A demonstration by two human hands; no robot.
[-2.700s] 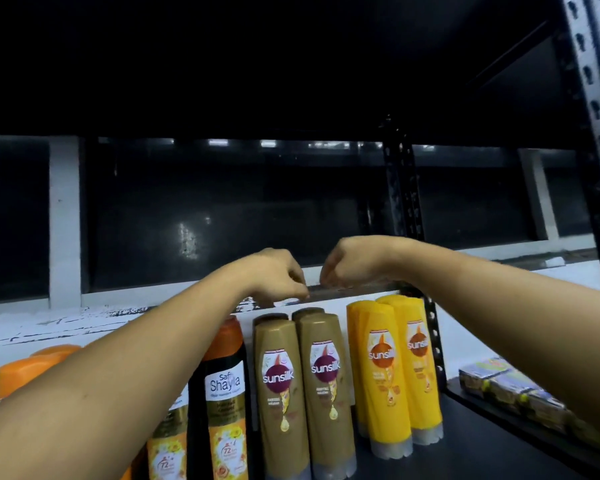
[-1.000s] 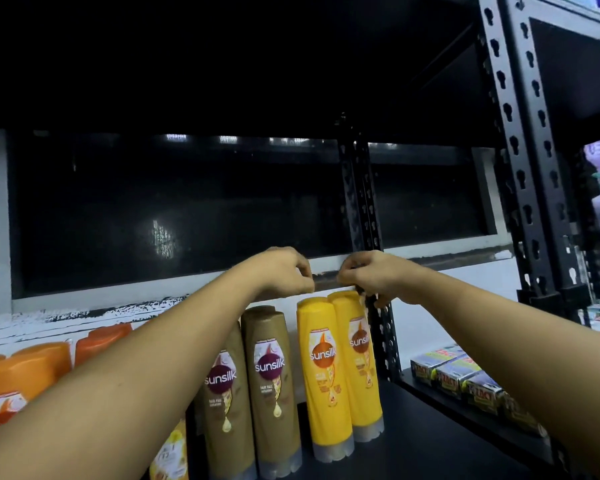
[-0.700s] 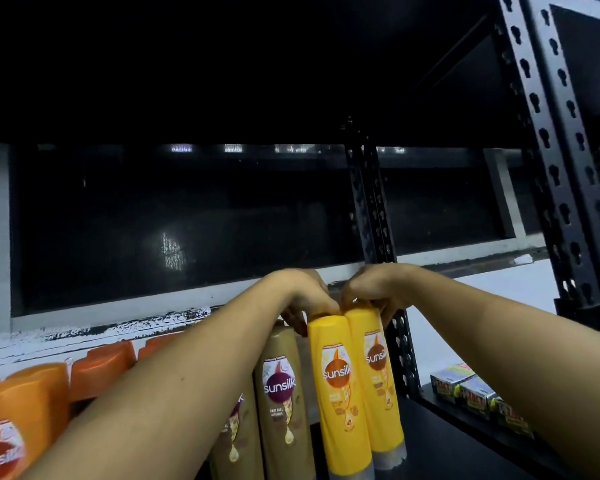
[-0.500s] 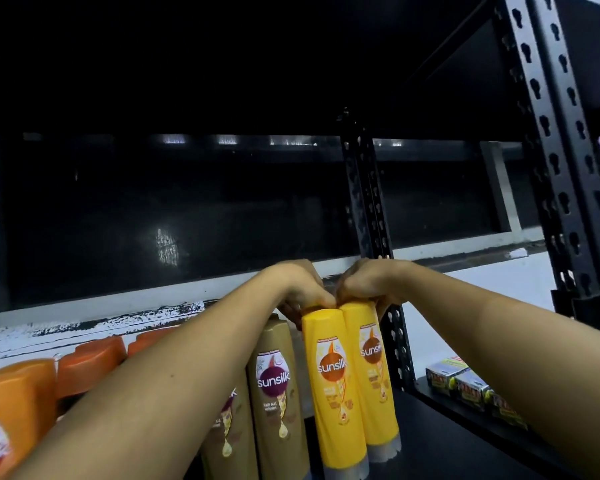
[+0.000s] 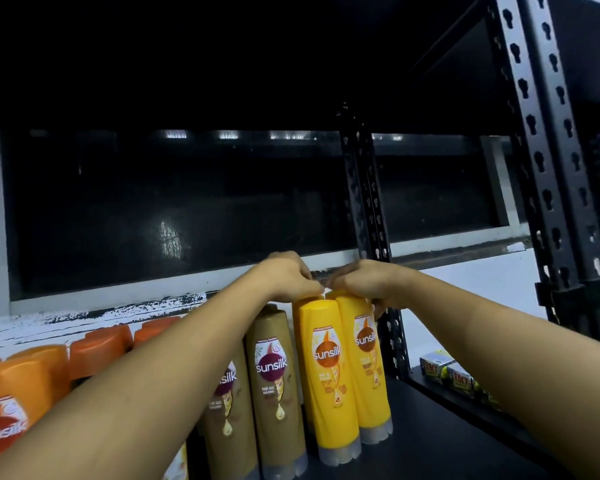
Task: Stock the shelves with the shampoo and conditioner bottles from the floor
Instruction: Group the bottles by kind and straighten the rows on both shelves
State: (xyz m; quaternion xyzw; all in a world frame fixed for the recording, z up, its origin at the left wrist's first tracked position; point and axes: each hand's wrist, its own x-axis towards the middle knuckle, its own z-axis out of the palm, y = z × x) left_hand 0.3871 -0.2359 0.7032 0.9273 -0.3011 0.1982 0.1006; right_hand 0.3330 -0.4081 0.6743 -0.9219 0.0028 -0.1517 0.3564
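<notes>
Stocking looks well along: orange plastic bottles (image 5: 14,393), two brown Sunsilk bottles (image 5: 274,386) and two yellow Sunsilk bottles (image 5: 329,375) stand in a row on the black metal shelf (image 5: 430,445). Bare shelf remains toward its right edge, and the floor stock is out of view. The yellow pair stands beside the slotted black upright (image 5: 371,237), long axes near vertical, clear caps down, labels facing outward. The left hand (image 5: 288,278) and right hand (image 5: 364,284) each curl their grip over one yellow top, apparently clamped, though the fingertips are partly hidden.

The left forearm (image 5: 136,393) covers much of one brown bottle (image 5: 229,410); the left edge crops an orange bottle (image 5: 7,403); print on the small boxes (image 5: 459,377) is unreadable.
</notes>
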